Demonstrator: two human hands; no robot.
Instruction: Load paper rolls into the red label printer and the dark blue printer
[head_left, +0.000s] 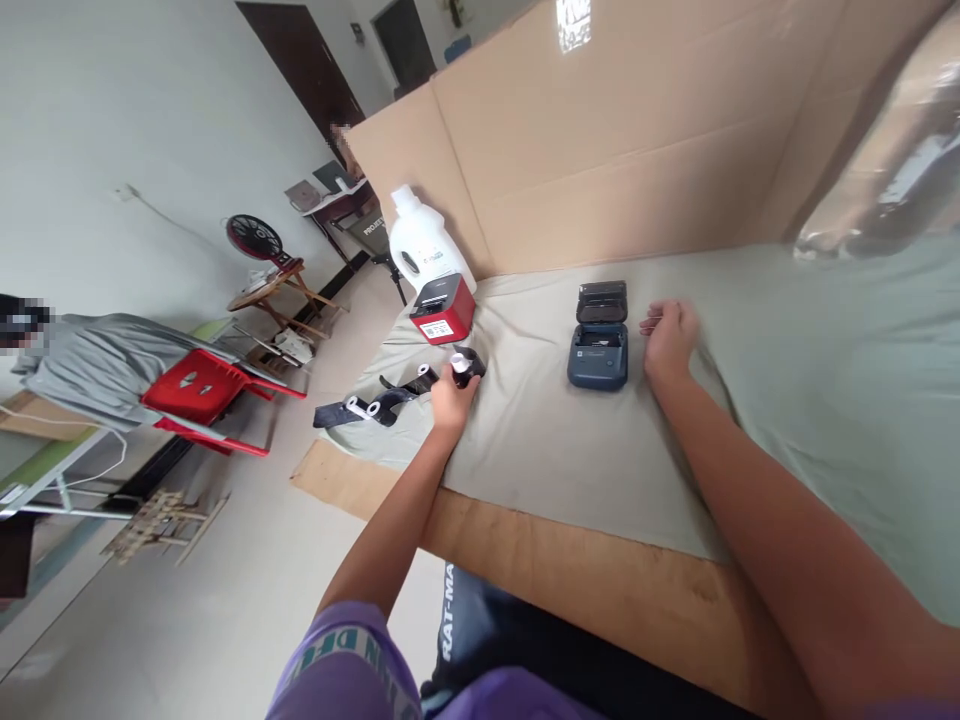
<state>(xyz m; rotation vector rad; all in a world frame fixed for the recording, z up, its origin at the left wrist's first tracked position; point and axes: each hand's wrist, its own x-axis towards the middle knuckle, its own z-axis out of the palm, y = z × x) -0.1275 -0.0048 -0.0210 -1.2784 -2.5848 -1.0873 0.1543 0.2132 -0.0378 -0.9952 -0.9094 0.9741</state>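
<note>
My left hand (452,402) is closed around a black roll (472,368) with a pale core, at the left of the cloth. Beside it lie several more black rolls on white cores, with loose strips trailing; one roll (384,405) is partly unwound. My right hand (671,338) is slightly blurred, holding nothing, its fingers loosely bent and apart. It rests just right of a small dark blue label printer (598,358), whose dark lid (602,302) is raised. The printer's inner compartment faces up; its contents are hard to make out.
A red and black box-shaped device (444,310) stands behind the rolls, before a white jug (426,240). Cardboard (622,140) walls the back. A plastic-wrapped bundle (885,150) lies back right. The wooden board's edge (555,535) runs along the front. Another person sits far left.
</note>
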